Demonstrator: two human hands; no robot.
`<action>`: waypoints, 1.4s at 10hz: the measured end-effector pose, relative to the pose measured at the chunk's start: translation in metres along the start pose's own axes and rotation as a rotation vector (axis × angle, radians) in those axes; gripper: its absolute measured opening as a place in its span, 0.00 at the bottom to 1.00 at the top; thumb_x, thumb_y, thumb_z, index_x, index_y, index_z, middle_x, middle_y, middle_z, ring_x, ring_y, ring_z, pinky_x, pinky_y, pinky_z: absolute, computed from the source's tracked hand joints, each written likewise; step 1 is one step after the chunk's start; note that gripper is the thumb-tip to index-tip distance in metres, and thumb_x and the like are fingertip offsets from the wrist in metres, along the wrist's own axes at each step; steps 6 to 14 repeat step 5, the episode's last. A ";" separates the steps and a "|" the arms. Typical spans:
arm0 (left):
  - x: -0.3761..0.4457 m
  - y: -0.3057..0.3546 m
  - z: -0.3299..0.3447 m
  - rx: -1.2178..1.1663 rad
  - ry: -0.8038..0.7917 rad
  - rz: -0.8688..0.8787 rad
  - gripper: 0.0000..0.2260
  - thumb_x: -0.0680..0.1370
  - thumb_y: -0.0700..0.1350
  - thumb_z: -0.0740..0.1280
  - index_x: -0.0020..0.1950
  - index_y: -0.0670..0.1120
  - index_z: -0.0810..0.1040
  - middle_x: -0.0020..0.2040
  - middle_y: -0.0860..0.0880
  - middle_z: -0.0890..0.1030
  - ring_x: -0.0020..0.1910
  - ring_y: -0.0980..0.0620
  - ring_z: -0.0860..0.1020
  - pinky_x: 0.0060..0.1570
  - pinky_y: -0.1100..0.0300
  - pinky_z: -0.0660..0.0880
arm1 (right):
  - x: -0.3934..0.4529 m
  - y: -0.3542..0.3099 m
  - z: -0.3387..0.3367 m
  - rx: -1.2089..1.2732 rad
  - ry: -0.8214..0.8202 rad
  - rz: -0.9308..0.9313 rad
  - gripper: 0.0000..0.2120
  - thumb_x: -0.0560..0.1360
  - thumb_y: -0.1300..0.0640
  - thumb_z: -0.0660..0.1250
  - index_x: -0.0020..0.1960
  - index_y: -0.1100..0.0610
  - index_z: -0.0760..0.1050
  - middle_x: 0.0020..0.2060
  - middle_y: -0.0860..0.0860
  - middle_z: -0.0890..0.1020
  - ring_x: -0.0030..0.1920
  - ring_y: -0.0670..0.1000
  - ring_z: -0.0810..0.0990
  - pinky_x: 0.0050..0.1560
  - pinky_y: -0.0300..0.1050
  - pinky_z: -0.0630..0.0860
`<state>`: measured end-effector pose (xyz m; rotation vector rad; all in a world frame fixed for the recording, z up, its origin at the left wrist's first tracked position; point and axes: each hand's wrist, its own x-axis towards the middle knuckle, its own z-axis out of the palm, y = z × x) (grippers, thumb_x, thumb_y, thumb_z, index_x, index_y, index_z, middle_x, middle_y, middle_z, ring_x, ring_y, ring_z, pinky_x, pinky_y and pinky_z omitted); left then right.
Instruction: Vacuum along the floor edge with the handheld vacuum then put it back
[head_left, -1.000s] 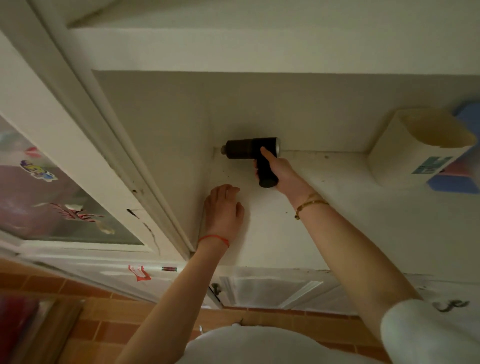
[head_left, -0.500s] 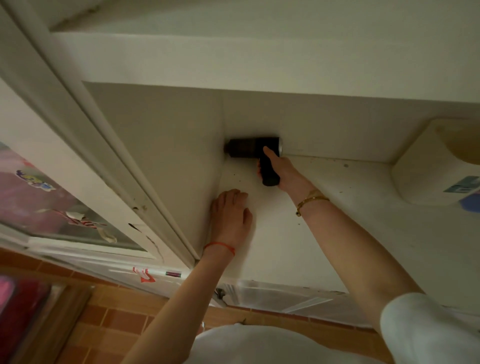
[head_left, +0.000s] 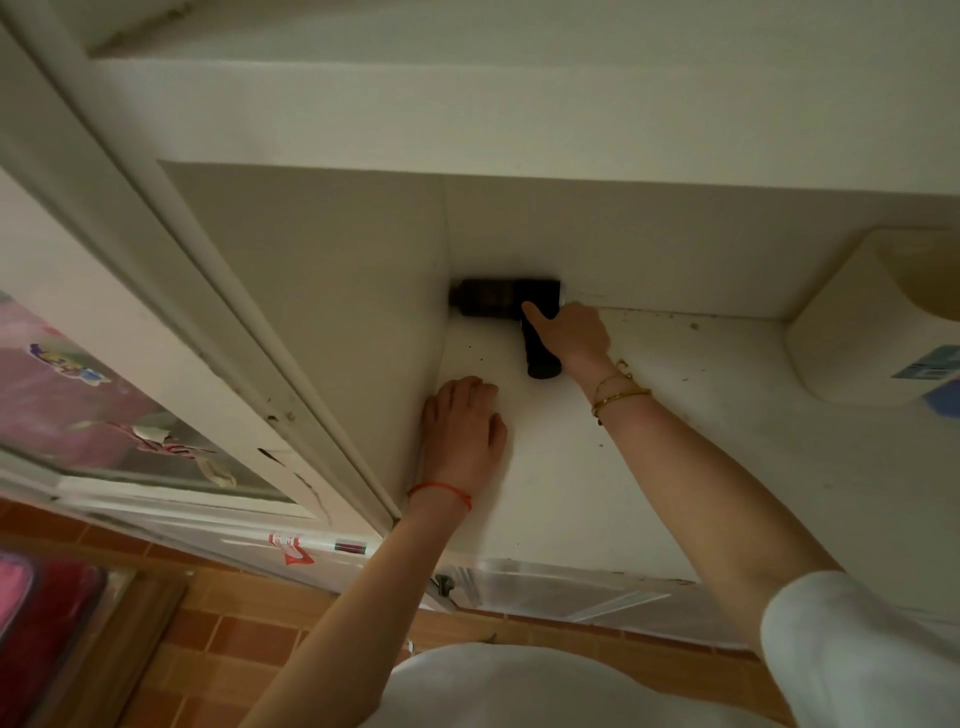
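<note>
The right hand (head_left: 571, 332) is wrapped around the grip of the one handheld vacuum (head_left: 506, 299), index finger stretched along the grip toward the barrel, the other fingers curled round behind where they cannot be seen. The left hand (head_left: 464, 431) lies flat, palm down, on the white shelf floor (head_left: 597, 493), its fingers close together and extended toward the back corner, holding nothing.

The vacuum is black and T-shaped. Its barrel lies level with its long axis running left to right along the seam where the shelf floor meets the back wall (head_left: 649, 244). The nozzle end points left and sits right against the left side wall (head_left: 337, 291), in the back left corner. The grip hangs off the barrel toward the camera, its butt end just above the shelf floor.

Two gold bangles (head_left: 618, 389) circle the right wrist; one red string bracelet (head_left: 441, 491) circles the left. Both arms are bare up to white sleeves.

A few dark specks lie scattered on the shelf floor. One cream container (head_left: 872, 332) with a blue label sits at the right, well apart from the vacuum. One open cabinet door (head_left: 130, 415) with stickers stands at the left, over orange floor tiles (head_left: 234, 649).
</note>
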<state>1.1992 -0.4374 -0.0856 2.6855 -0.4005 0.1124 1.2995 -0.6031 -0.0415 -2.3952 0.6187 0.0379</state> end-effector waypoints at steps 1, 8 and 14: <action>0.000 -0.001 0.000 0.009 0.002 0.010 0.17 0.75 0.43 0.62 0.62 0.43 0.77 0.63 0.43 0.77 0.62 0.40 0.73 0.62 0.46 0.68 | -0.005 0.000 0.000 -0.239 0.086 -0.089 0.30 0.78 0.33 0.55 0.28 0.55 0.63 0.26 0.50 0.69 0.25 0.47 0.66 0.25 0.41 0.59; 0.000 -0.002 -0.005 -0.060 0.021 0.022 0.19 0.77 0.42 0.65 0.68 0.42 0.74 0.68 0.42 0.74 0.68 0.41 0.69 0.67 0.48 0.65 | -0.028 0.036 -0.011 -0.208 0.284 -0.201 0.27 0.80 0.39 0.56 0.44 0.63 0.76 0.41 0.57 0.81 0.43 0.58 0.79 0.37 0.46 0.68; 0.000 -0.002 -0.005 -0.060 0.021 0.022 0.19 0.77 0.42 0.65 0.68 0.42 0.74 0.68 0.42 0.74 0.68 0.41 0.69 0.67 0.48 0.65 | -0.028 0.036 -0.011 -0.208 0.284 -0.201 0.27 0.80 0.39 0.56 0.44 0.63 0.76 0.41 0.57 0.81 0.43 0.58 0.79 0.37 0.46 0.68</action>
